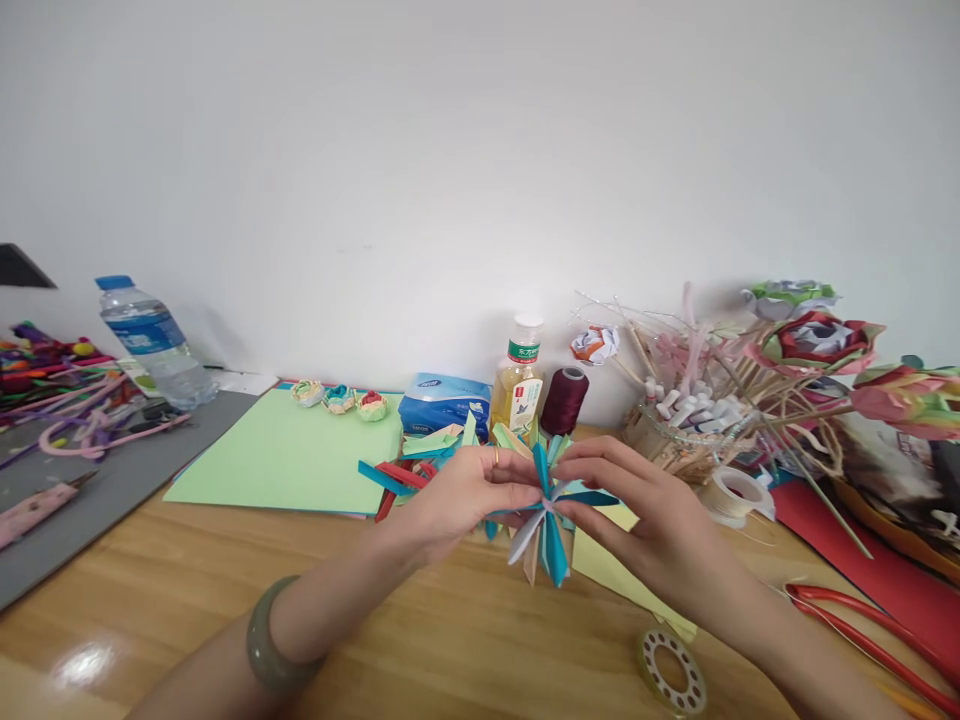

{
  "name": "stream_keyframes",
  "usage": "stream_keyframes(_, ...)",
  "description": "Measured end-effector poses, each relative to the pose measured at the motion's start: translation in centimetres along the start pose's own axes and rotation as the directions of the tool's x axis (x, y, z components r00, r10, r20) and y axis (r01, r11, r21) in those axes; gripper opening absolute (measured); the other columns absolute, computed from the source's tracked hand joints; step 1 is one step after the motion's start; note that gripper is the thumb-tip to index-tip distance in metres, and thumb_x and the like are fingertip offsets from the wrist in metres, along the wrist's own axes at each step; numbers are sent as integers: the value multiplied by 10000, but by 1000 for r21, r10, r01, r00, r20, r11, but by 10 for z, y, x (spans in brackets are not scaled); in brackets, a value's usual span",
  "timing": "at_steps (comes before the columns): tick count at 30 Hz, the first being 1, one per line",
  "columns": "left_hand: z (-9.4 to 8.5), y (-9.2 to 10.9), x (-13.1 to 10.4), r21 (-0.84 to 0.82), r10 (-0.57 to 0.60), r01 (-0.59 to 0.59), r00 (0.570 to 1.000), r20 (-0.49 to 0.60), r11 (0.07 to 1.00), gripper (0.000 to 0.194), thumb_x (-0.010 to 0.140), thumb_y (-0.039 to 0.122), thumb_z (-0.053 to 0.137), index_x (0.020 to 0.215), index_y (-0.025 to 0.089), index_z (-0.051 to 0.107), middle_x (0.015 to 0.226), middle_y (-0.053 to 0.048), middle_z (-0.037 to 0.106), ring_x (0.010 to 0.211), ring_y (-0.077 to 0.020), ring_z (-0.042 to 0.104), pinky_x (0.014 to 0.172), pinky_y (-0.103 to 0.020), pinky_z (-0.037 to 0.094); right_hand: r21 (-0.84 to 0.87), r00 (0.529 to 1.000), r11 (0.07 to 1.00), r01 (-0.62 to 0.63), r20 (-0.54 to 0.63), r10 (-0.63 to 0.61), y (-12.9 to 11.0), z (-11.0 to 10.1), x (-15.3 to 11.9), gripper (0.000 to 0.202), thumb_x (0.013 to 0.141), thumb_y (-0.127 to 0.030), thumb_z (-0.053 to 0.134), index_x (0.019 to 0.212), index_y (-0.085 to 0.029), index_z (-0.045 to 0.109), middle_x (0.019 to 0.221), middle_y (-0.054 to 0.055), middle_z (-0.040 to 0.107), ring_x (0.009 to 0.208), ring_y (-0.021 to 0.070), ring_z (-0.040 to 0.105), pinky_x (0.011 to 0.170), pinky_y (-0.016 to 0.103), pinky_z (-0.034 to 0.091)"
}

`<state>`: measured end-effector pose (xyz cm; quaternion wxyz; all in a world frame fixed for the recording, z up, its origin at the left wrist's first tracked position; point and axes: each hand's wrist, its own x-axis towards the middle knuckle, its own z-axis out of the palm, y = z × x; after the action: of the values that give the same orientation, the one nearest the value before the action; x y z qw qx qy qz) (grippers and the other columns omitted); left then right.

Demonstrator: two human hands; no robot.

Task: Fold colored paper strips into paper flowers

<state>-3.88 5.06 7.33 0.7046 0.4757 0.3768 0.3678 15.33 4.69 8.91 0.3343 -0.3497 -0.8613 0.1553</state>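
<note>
Above the wooden table [420,640], a star-shaped folded paper piece [553,545] in blue, white and pale orange is held between both hands. My left hand [480,490] pinches its left side, thumb near the centre. On the right side, my right hand [637,500] grips it with thumb and fingers near the centre. Some of its folds are hidden by the fingers. Behind the hands lies a heap of folded paper strips [401,475] in red, blue, green and orange.
Green sheets [292,455] with small paper flowers lie left. A tissue pack [446,403], drink bottle [519,385] and thread spool [564,402] stand behind. At right are paper flowers [817,342], tape rolls [673,672] and red-handled scissors [870,625]. A water bottle [154,340] stands left.
</note>
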Motion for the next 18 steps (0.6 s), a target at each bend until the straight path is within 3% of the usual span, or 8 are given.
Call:
stream_keyframes(2, 1, 1, -1, -18, 13, -13, 1000, 12, 1000, 247, 703, 176, 659, 946, 135, 639, 856, -41, 627, 762, -118, 600, 666, -232, 478, -42, 999, 998, 36, -15, -37, 2, 3, 1, 118, 866, -287, 545, 953, -222, 591, 989, 71, 608, 875, 191, 626, 740, 335, 529)
stream_keyframes(5, 2, 4, -3, -16, 31, -31, 998, 56, 999, 619, 667, 83, 647, 1239, 238, 468, 1052, -54, 569, 771, -121, 613, 671, -258, 501, -78, 992, 996, 38, -117, -47, 7, 6, 1, 170, 877, -327, 521, 1005, -227, 570, 1064, 86, 584, 922, 206, 628, 742, 349, 549)
stream_keyframes(7, 3, 5, -3, 21, 77, -79, 994, 79, 997, 714, 639, 40, 637, 1271, 286, 413, 1088, -44, 527, 724, -107, 612, 641, -255, 508, -96, 983, 995, 20, -178, -37, 9, 7, 0, 195, 879, -335, 518, 1038, -225, 546, 1117, 92, 552, 900, 195, 638, 740, 349, 558)
stream_keyframes(10, 5, 3, -2, 77, 191, -193, 981, 27, 978, 496, 667, 61, 608, 1109, 244, 478, 1044, -28, 524, 709, -109, 616, 589, -236, 514, -144, 970, 990, 4, -239, -38, 7, 9, -3, 176, 878, -329, 521, 1010, -212, 525, 1116, 95, 534, 856, 182, 647, 704, 330, 567)
stream_keyframes(12, 5, 0, -1, 118, 259, -253, 965, -40, 960, 350, 692, 89, 601, 987, 219, 463, 988, -15, 547, 702, -114, 615, 558, -228, 514, -236, 974, 972, 23, -213, -75, 3, 10, -6, 199, 868, -369, 526, 993, -215, 521, 1095, 92, 546, 859, 199, 647, 634, 320, 570)
stream_keyframes(15, 6, -5, 0, 199, 346, -316, 929, -135, 927, 250, 705, 115, 612, 867, 204, 443, 923, 4, 557, 728, -109, 597, 555, -214, 513, -389, 978, 921, 16, -184, -95, -2, 13, -8, 286, 854, -437, 517, 1018, -202, 513, 1105, 108, 550, 800, 212, 649, 544, 329, 556)
stream_keyframes(18, 6, -8, -1, 236, 416, -370, 889, -191, 898, 218, 698, 134, 631, 781, 193, 438, 913, 7, 557, 765, -103, 577, 570, -198, 504, -415, 969, 909, -33, -235, -72, -1, 15, -8, 254, 879, -398, 483, 1012, -183, 511, 1078, 113, 559, 751, 190, 642, 554, 323, 548)
